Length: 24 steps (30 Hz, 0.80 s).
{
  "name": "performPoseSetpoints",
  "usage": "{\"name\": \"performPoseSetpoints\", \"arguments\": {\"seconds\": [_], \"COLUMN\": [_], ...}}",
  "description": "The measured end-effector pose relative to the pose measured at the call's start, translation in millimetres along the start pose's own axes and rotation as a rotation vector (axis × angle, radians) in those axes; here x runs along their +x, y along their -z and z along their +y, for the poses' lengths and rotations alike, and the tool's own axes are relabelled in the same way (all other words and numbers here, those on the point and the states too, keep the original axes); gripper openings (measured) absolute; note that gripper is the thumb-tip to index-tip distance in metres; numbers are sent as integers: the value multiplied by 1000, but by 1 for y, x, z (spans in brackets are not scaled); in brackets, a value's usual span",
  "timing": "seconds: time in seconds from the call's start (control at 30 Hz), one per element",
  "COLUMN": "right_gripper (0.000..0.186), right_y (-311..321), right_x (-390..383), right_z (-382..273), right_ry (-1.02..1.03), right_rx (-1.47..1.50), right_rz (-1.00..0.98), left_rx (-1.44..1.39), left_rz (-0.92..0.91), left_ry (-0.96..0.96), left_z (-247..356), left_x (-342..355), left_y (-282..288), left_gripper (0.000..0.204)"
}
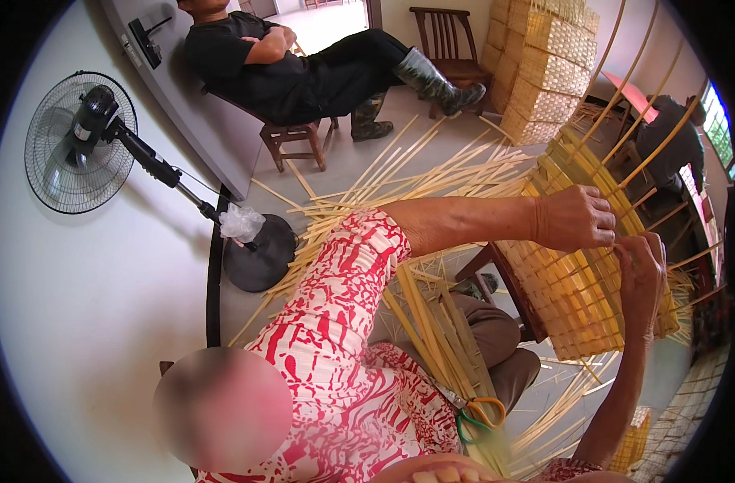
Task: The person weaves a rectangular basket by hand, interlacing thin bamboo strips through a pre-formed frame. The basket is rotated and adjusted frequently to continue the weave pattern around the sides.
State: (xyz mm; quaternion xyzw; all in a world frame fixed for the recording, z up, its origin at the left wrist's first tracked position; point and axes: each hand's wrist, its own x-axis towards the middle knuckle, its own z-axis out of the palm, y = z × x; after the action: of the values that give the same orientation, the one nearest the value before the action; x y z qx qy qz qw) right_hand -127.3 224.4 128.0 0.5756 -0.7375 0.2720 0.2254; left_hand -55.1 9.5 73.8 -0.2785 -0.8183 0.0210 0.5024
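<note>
A half-woven bamboo basket (572, 298) stands tilted in front of me at the right, its long loose stakes (653, 157) fanning out. At its upper edge my left hand (578, 219) is closed with the fingers curled. My right hand (642, 266) meets it there, thumb and fingers pinched together. Both hands seem to grip a thin bamboo strip; most of it is hidden by the fingers. Flat bamboo strips (444, 334) lie across my lap on the brown trousers. Scissors (481, 414) with orange and green handles rest beside those strips.
Long bamboo strips (351, 201) litter the floor. A standing fan (82, 141) is at the left, its round base (259, 253) by the wall. A person (295, 80) in dark clothes sits ahead. Woven baskets (548, 64) are stacked behind. Another person (669, 141) is far right.
</note>
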Motion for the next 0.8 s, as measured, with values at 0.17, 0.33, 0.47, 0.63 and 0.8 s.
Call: {"name": "performPoseSetpoints", "arguments": {"seconds": [0.17, 0.33, 0.47, 0.63, 0.8], "right_gripper": [11, 14, 13, 14, 14], "right_y": [-2, -7, -10, -23, -25], "right_x": [3, 3, -1, 5, 15], "right_z": [7, 4, 6, 8, 6], "right_ry": [-62, -108, -109, -119, -61], "right_rx": [104, 131, 22, -38, -130], "right_rz": [-34, 34, 45, 80, 178], "left_rx": [-365, -286, -235, -170, -139], "left_rz": [67, -197, -120, -152, -133], "left_ry": [557, 585, 489, 653, 507], "left_z": [18, 14, 16, -8, -29], "left_x": [5, -17, -23, 14, 30], "left_y": [0, 8, 8, 19, -3], "left_gripper": [13, 13, 16, 20, 24]}}
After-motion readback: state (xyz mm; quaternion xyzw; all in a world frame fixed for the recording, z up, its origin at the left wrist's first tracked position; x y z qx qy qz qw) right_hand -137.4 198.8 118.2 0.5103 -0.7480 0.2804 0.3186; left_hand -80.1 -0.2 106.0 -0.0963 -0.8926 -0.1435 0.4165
